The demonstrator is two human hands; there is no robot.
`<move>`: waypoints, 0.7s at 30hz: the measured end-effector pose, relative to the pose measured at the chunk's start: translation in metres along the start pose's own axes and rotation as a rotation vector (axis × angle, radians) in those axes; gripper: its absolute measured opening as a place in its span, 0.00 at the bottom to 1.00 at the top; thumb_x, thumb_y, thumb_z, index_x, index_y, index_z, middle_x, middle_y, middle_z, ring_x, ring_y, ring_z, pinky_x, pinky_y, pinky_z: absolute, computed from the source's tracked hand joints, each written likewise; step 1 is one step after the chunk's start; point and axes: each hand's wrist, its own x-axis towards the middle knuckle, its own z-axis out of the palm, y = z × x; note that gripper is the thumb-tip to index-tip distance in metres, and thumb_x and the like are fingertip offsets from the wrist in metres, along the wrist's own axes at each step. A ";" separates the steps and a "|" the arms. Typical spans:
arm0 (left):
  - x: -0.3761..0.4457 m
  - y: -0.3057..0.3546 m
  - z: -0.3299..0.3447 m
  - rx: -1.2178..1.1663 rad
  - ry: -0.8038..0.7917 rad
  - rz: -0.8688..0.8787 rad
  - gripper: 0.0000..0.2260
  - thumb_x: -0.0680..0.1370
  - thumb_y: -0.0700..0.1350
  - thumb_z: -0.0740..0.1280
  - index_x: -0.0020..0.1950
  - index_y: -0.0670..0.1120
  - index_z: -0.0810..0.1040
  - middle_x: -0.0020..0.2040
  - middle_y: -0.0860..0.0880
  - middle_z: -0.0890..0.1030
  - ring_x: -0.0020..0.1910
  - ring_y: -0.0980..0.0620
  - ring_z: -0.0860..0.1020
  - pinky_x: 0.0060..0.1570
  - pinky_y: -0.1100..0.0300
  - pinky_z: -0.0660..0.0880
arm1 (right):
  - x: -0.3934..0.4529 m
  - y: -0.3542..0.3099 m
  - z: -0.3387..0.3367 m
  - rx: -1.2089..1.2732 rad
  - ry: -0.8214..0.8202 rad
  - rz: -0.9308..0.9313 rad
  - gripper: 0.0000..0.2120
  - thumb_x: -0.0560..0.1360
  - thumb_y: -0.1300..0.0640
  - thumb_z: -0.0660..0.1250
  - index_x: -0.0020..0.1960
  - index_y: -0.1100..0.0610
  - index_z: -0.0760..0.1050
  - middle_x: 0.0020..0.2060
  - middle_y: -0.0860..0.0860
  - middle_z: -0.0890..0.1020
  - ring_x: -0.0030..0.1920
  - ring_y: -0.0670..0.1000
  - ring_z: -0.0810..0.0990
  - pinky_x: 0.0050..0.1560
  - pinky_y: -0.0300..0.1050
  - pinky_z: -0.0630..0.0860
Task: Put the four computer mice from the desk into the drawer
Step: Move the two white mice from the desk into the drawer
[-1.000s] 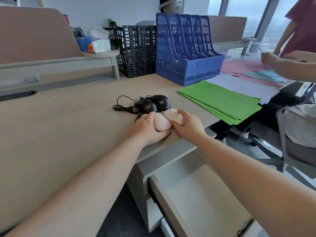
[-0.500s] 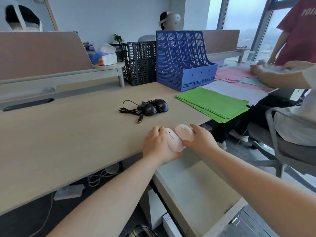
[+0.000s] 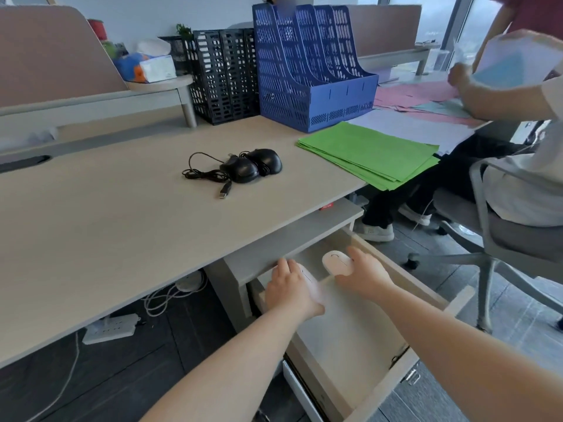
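You had your left hand [image 3: 291, 287] wrapped round one pale mouse [image 3: 310, 283] and your right hand [image 3: 364, 274] gripping the other [image 3: 336, 262], both over the drawer's [image 3: 426, 287] far end. Risk: the two black mice [image 3: 251, 166] waited mid-desk, cables [image 3: 204, 173] tangled, likely to snag.

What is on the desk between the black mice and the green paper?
Nothing: in the head view, bare desk separates the black mice from the green paper.
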 end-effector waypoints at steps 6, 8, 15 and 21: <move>0.027 0.008 0.034 0.004 -0.089 0.029 0.39 0.66 0.53 0.74 0.70 0.44 0.59 0.66 0.48 0.63 0.68 0.51 0.67 0.63 0.57 0.70 | 0.029 0.011 0.032 -0.018 -0.048 0.030 0.33 0.70 0.50 0.69 0.71 0.54 0.63 0.64 0.56 0.75 0.63 0.57 0.75 0.58 0.49 0.74; 0.036 0.007 0.042 0.031 -0.090 0.045 0.44 0.66 0.55 0.76 0.73 0.43 0.56 0.70 0.48 0.62 0.70 0.50 0.66 0.65 0.56 0.68 | 0.037 0.014 0.039 -0.028 -0.055 0.018 0.34 0.70 0.49 0.69 0.72 0.55 0.62 0.65 0.56 0.74 0.64 0.57 0.74 0.60 0.49 0.74; 0.055 -0.004 0.056 0.130 -0.126 -0.025 0.50 0.63 0.58 0.79 0.75 0.43 0.54 0.72 0.47 0.62 0.70 0.51 0.67 0.63 0.56 0.68 | 0.052 0.020 0.060 -0.073 -0.138 0.003 0.36 0.71 0.50 0.70 0.73 0.58 0.61 0.67 0.57 0.72 0.67 0.57 0.72 0.63 0.48 0.72; 0.057 -0.004 0.062 0.104 -0.236 -0.077 0.58 0.63 0.63 0.77 0.78 0.40 0.46 0.75 0.46 0.59 0.73 0.50 0.64 0.66 0.56 0.67 | 0.054 0.021 0.066 -0.031 -0.146 -0.007 0.34 0.72 0.49 0.70 0.73 0.56 0.61 0.66 0.57 0.74 0.67 0.56 0.72 0.64 0.46 0.71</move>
